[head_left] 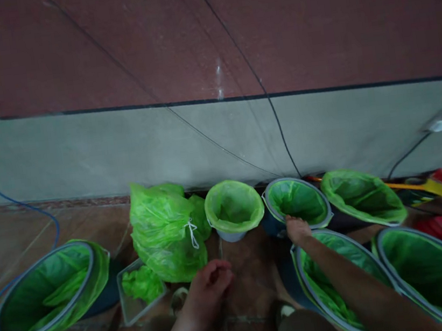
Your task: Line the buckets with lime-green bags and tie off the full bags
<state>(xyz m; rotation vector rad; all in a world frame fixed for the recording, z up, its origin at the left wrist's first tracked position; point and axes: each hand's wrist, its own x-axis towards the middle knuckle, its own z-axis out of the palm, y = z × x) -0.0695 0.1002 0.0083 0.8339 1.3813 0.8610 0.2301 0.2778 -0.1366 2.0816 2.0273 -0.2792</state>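
Note:
My right hand (298, 228) reaches over to a lined bin (300, 203) by the wall, its fingers closed on the near side of the grey rim. A bright green bag lines that bin and folds over its edge. My left hand (212, 286) hangs above the floor, fingers loosely curled and apart, with nothing visible in it. Close to it sits a full green plastic bag (167, 232) tied with a white string. To the right of that bag, a small white bucket (234, 210) also has a green liner. My right forearm crosses over another lined bin (340, 280).
Two more lined bins, one by the wall (364, 198) and one nearer (439, 272), stand at right. A lined bin (50, 294) tilts at left. A clear tray (142, 295) holds crumpled green plastic. Cables (222, 21) run down the wall; a blue cord (9, 199) lies left.

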